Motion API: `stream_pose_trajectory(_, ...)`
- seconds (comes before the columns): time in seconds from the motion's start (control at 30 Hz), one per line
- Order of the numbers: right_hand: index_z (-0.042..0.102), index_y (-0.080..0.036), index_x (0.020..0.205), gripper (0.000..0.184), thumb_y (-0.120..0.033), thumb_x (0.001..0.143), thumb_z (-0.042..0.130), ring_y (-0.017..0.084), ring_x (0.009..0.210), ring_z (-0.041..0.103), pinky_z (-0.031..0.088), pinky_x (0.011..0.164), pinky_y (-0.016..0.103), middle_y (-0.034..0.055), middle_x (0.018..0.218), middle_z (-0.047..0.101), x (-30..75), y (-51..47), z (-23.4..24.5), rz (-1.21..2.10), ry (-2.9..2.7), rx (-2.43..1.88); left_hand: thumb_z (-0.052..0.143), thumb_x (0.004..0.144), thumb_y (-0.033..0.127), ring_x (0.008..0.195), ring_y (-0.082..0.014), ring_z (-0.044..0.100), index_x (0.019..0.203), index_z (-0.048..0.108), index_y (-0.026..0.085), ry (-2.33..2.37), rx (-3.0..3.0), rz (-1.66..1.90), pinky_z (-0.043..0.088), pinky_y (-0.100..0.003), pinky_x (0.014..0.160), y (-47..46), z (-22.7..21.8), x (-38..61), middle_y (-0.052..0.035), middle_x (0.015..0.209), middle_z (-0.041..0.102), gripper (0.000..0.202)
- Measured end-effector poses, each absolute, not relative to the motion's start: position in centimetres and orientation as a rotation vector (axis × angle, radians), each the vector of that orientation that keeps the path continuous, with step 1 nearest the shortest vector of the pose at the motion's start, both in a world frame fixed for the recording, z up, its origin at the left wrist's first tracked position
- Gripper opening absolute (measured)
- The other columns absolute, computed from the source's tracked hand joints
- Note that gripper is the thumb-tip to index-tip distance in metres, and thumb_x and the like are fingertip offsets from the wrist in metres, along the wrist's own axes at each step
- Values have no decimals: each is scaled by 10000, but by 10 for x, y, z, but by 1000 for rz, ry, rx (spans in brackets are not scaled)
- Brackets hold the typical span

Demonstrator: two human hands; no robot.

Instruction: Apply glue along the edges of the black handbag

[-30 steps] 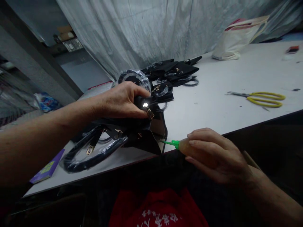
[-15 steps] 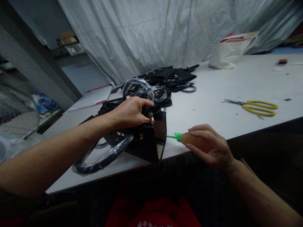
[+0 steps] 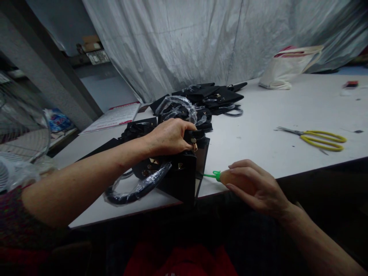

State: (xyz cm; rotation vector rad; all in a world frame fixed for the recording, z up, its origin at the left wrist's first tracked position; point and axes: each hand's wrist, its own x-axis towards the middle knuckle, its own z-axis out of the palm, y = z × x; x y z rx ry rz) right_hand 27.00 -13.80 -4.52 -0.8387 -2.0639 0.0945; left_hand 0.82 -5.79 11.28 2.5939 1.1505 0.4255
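My left hand (image 3: pixel 169 136) is closed over the top of a small black handbag (image 3: pixel 179 178) that lies at the near edge of the white table (image 3: pixel 258 142). The bag has gold fittings and a plastic-wrapped round handle (image 3: pixel 135 189) hanging toward me. My right hand (image 3: pixel 255 188) is wrapped round a tan-handled tool with a green tip (image 3: pixel 212 176). That tip points left and sits just beside the bag's right side.
A pile of more black bags (image 3: pixel 207 97) lies behind the held one. Yellow-handled scissors (image 3: pixel 316 137) rest on the table to the right, a white tote bag (image 3: pixel 287 67) at the back. A wire fan guard (image 3: pixel 20 130) stands at far left, with a silver curtain behind.
The view has shifted slightly, and both hands with the bag and tool sit a little lower and to the right in the picture. Their grips are unchanged.
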Motion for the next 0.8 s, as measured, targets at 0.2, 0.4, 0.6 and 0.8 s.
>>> stream_pose_trajectory(0.2, 563, -191, 1148, 319, -220, 861, 701, 211, 993, 603, 553, 827, 339, 100, 1102, 583, 268, -135, -41, 29, -2020, -869, 744, 701, 211, 740, -164, 635, 910, 761, 207, 1146, 2587, 454, 451, -261, 649, -56, 110, 6, -13, 787, 723, 210)
stream_pose_trajectory(0.4, 566, -199, 1134, 289, -250, 875, 683, 205, 968, 603, 542, 799, 328, 91, 1087, 586, 267, -137, -37, 77, -2035, -899, 745, 703, 210, 757, -170, 639, 900, 755, 202, 1111, 2553, 461, 468, -270, 675, -61, 109, 4, -14, 798, 726, 197)
stream_pose_trajectory(0.6, 570, -205, 1085, 210, -277, 907, 656, 177, 949, 585, 521, 781, 299, 68, 1052, 584, 263, -139, -36, 195, -2061, -923, 745, 707, 200, 767, -169, 636, 905, 756, 204, 1113, 2555, 462, 476, -277, 700, -64, 109, 2, -14, 806, 726, 198)
stream_pose_trajectory(0.8, 568, -216, 1052, 202, -341, 912, 646, 178, 905, 582, 496, 747, 311, 51, 1024, 586, 259, -139, -30, 233, -2035, -1045, 736, 711, 199, 747, -171, 633, 906, 756, 217, 1133, 2544, 466, 476, -280, 684, -67, 107, 1, -9, 782, 718, 197)
